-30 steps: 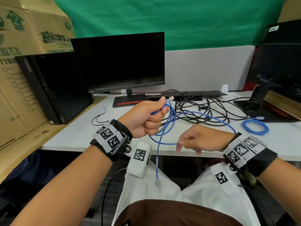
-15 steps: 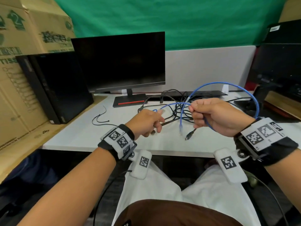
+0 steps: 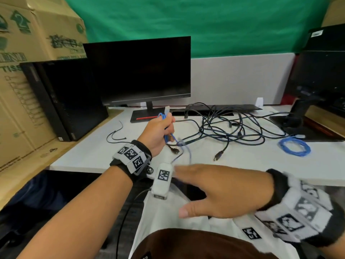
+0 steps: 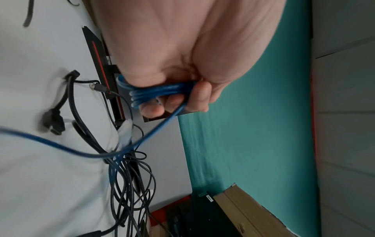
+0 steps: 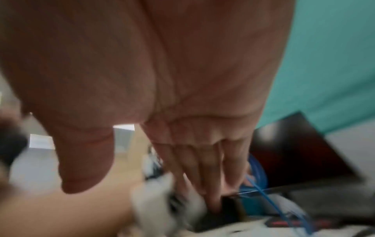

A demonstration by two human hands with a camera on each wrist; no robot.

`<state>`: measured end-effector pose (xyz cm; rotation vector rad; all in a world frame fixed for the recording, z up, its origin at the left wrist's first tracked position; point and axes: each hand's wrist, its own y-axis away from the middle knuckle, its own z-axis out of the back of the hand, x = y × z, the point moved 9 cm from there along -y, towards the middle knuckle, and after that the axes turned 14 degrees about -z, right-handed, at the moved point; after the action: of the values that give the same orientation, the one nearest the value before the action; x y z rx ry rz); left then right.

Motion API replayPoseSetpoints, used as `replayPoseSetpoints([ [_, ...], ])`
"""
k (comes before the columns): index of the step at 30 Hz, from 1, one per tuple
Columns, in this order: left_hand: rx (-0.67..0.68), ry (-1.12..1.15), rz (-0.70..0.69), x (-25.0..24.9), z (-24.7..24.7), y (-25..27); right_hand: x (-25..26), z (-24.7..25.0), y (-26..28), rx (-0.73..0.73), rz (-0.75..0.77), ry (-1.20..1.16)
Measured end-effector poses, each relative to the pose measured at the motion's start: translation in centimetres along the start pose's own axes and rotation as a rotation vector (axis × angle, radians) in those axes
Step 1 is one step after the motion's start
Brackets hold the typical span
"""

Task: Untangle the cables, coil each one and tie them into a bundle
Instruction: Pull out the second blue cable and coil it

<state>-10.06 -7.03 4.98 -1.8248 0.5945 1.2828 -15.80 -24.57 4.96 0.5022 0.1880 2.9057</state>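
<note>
From the head view, blue loops (image 3: 164, 116) are gripped upright in the left hand (image 3: 158, 133) over the surface (image 3: 89, 156), their loose tail trailing down toward the nearer, flat, empty right hand (image 3: 224, 191). From the left wrist, the loops (image 4: 162, 91) are seen clamped under curled fingers (image 4: 194, 96). From the right wrist, blurred straight fingers (image 5: 202, 160) are shown grasping nothing.

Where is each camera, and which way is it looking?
Head: on the person's head, looking down at the desk; shows both forearms, left hand and right hand.
Left wrist: looks along the palm at fingers gripping the blue cable.
Right wrist: blurred; looks along straight fingers.
Shared: all three show the blue cable.
</note>
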Motion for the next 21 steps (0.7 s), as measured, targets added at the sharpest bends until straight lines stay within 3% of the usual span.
replayPoseSetpoints([
  [2,0.016,0.057,-0.008,-0.3,-0.4,0.3,1.7,2.3,1.2,-0.018,0.063,-0.296],
  [6,0.113,0.271,0.017,-1.4,-2.6,1.2,-4.3,8.1,0.7,-0.624,-0.106,-0.491],
  [7,0.15,0.321,0.028,-1.8,-3.4,1.6,-6.7,7.9,0.0,-0.668,-0.188,-0.556],
  [9,0.22,0.42,0.038,-2.6,-5.2,2.4,-9.9,5.7,-1.9,-0.539,-0.303,-0.706],
  [12,0.289,0.544,0.042,-3.8,-7.5,3.4,-9.8,2.7,-3.8,-0.321,-0.183,-0.899],
  [16,0.345,0.55,0.068,-4.6,-8.6,3.9,-7.3,1.6,-3.7,-0.109,-0.001,-0.849],
  [18,0.383,0.497,0.101,-5.1,-8.5,4.2,-7.2,1.5,-3.2,-0.012,0.007,-0.892],
  [21,0.486,0.361,0.109,-6.2,-7.9,4.5,-8.7,2.0,-2.8,0.011,-0.063,-0.77],
])
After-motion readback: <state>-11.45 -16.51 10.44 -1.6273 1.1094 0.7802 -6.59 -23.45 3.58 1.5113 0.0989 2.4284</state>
